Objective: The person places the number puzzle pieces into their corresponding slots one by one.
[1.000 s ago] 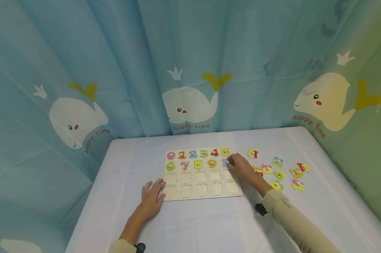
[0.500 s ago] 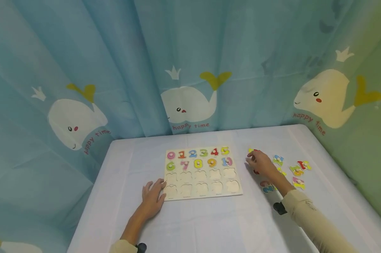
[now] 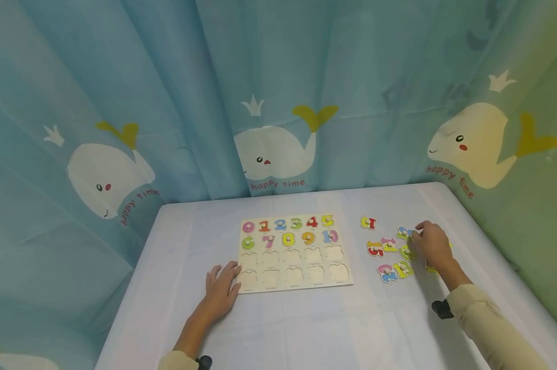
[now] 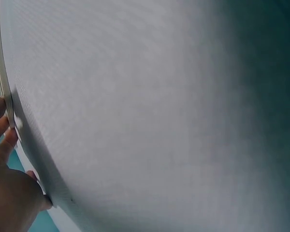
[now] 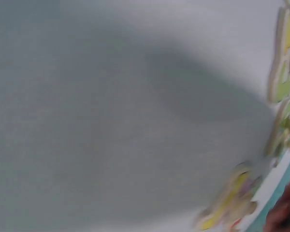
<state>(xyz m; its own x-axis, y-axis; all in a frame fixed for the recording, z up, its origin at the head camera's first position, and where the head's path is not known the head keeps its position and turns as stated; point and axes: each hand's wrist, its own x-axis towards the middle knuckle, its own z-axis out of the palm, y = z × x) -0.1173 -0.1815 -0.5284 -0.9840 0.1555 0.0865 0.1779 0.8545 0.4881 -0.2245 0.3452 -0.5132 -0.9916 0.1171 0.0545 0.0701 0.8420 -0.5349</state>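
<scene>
A wooden number puzzle board (image 3: 278, 289) lies on the table, its upper two rows filled with knobbed numbers 0 to 10 and its lower two rows showing bare recesses. My left hand (image 3: 221, 290) rests at the board's left edge, fingers spread; in the left wrist view its fingertips meet the board's side (image 4: 1, 63). Over the loose pieces on the right is my right hand (image 3: 433, 245), fingers slightly bent, with no piece visible in it. Its fingertips are right beside a blue-and-yellow number piece (image 3: 403, 233). A green number piece (image 3: 405, 252) lies just below, and other pieces are hidden beneath the hand.
Several more knobbed pieces lie right of the board: a yellow-and-red 13 (image 3: 368, 223), a red-and-orange 15 (image 3: 375, 248), a pink one (image 3: 389, 245) and a pink-and-blue one (image 3: 387, 273). A whale-print curtain (image 3: 186, 154) hangs behind the white table (image 3: 301, 329).
My right hand has left the number 10 in the board's second row and moved right across the loose pieces. The left hand has stayed at the board's edge.
</scene>
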